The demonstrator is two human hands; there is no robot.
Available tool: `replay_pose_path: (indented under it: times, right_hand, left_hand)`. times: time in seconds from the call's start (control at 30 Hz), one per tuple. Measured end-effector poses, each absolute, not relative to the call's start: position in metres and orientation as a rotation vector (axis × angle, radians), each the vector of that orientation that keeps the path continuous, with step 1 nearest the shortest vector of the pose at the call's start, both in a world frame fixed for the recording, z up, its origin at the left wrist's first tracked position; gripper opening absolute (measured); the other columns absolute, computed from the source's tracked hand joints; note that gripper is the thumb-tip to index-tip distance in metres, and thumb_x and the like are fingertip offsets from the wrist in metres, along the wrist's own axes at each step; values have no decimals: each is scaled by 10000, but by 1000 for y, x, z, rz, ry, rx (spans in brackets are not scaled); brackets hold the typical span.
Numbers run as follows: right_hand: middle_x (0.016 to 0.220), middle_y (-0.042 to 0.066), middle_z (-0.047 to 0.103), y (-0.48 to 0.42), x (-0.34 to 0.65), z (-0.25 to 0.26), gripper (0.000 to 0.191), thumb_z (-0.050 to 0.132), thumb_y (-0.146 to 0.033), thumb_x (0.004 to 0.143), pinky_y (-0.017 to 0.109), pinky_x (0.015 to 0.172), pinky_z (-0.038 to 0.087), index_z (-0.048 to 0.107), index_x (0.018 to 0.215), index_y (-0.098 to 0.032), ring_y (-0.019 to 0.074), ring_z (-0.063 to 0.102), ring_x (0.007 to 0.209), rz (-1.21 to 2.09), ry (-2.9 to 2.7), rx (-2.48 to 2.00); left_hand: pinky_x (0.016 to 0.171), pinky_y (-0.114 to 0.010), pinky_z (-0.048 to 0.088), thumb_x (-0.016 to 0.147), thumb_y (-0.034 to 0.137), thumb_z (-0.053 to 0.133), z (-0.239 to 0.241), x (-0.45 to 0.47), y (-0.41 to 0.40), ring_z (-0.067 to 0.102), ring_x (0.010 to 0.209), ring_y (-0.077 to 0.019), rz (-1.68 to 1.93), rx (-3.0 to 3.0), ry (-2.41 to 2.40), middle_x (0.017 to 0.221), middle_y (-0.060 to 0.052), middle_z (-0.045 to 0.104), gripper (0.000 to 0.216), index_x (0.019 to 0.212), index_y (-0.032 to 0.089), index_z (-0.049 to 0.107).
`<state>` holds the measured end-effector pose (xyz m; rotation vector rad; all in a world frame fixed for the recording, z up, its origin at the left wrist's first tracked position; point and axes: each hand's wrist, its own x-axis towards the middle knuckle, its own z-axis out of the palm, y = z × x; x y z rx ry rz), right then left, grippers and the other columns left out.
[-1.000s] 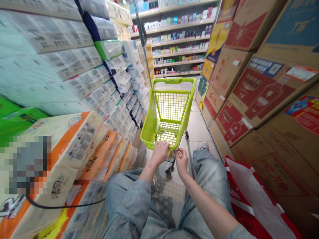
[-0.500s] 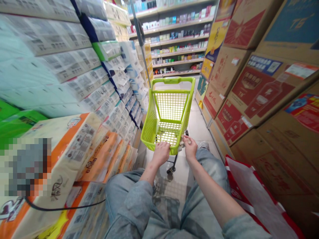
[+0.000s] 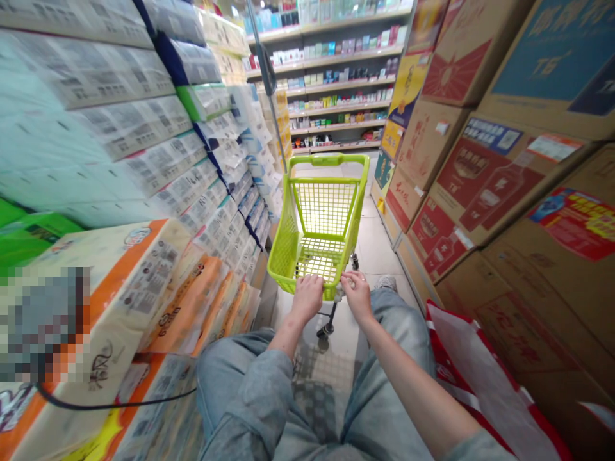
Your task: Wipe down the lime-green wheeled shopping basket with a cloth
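A small lime-green plastic shopping cart (image 3: 288, 246) stands empty in the aisle in front of my knees. My left hand (image 3: 307, 296) is closed over the cart's near rim. My right hand (image 3: 356, 294) lies just beside it on the same rim, at the right corner, with its fingers curled over a small pale wad of cloth (image 3: 339, 293) pressed against the plastic. Both forearms reach out over my legs in light blue jeans (image 3: 250, 390).
Stacked tissue packs (image 3: 158, 160) wall the left side. Stacked cardboard boxes (image 3: 461, 173) wall the right. A red and white bag (image 3: 475, 384) leans by my right leg. Stocked shelves (image 3: 336, 83) close the aisle's far end. A metal pole (image 3: 271, 96) rises behind the cart.
My right hand moved with the pale wad from under the cart's near edge up to its right corner, then settled on the rim. My left hand kept its grip.
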<state>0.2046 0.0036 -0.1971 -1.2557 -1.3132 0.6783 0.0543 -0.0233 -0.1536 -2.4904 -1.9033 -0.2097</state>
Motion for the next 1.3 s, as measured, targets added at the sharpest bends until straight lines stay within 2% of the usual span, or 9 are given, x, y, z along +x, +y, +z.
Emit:
replay_pose_path:
  times: [0.23,0.5,0.63,0.77,0.93,1.13,1.3]
  right_hand:
    - [888,57,646,-28,206,-197,216,644,-367,684,365,866,477,734,811,-218,217,610,910,917,-1499,-1193]
    - [982,86,612,10,225,-163,275,538,-338,809,387,913,454,684,981,-181,217,571,964,487,-1310,-1288]
    - [1041,99,560,27,226,-168,322,458,-344,878,398,910,473,666,1077,-200,222,573,975,417,-1572,-1262]
    - [1098,113,525,14,216,-179,386,399,-323,914,410,880,508,579,1244,-235,235,586,982,307,-1731,-1316]
    - [1164,135,475,-16,202,-186,431,379,-294,930,414,922,515,485,1342,-222,243,545,1115,253,-1752,-1277]
    - [1217,118,493,-21,211,-194,399,390,-230,927,425,959,498,518,1304,-259,240,519,1163,193,-1920,-1170]
    - [1190,134,565,-14,215,-185,358,447,-141,881,443,931,498,578,1204,-226,274,538,1117,124,-2121,-1196]
  left_hand:
    - [842,-374,330,898,190,417,-153,54,-26,489,990,-220,-199,-2491,-1911,1003,-65,586,116,951,194,520]
    - [826,-381,330,901,156,397,-155,70,-28,501,968,-218,-254,-2491,-1885,991,-60,587,145,966,195,520]
    - [836,-382,333,898,147,396,-155,76,-29,502,971,-219,-272,-2473,-1900,995,-67,586,145,953,192,523]
    - [837,-376,337,897,148,398,-156,76,-28,503,966,-221,-303,-2450,-1896,984,-65,589,142,944,193,525]
    - [838,-374,339,917,175,379,-158,76,-29,506,964,-225,-313,-2406,-1899,974,-70,593,152,944,185,527]
    - [847,-368,346,926,154,345,-160,78,-34,522,957,-218,-353,-2408,-1906,990,-70,602,196,1010,179,520]
    - [884,-348,346,917,139,367,-165,79,-36,536,1014,-211,-461,-2349,-1921,1100,-100,607,339,1251,134,424]
